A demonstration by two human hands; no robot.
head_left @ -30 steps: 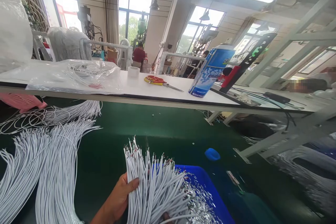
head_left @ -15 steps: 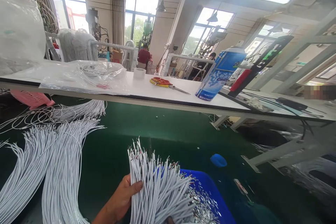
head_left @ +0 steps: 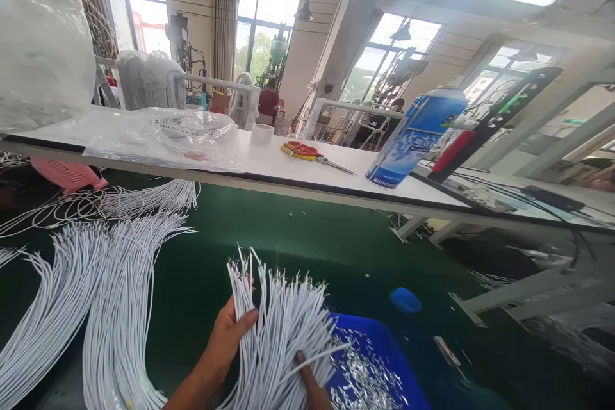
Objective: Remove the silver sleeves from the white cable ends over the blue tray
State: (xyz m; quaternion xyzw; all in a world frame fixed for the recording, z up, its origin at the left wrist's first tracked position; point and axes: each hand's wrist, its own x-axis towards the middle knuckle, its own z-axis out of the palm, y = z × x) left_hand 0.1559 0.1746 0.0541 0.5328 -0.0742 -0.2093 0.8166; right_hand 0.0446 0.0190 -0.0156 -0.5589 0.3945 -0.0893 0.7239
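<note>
Many white wires point(head_left: 275, 327), likely springy, want holding up high, where my left hand point(head_left: 227, 332) is clamped; my right hand point(head_left: 311, 382) touches lower, grip hidden.

The wire bundle point(head_left: 283, 333) partly hides the left hand point(head_left: 229, 333); the bottom edge crops the right hand point(head_left: 311, 382), bundle and blue tray point(head_left: 385, 338). Fine print on the spray can point(head_left: 416, 141) is illegible.
</note>
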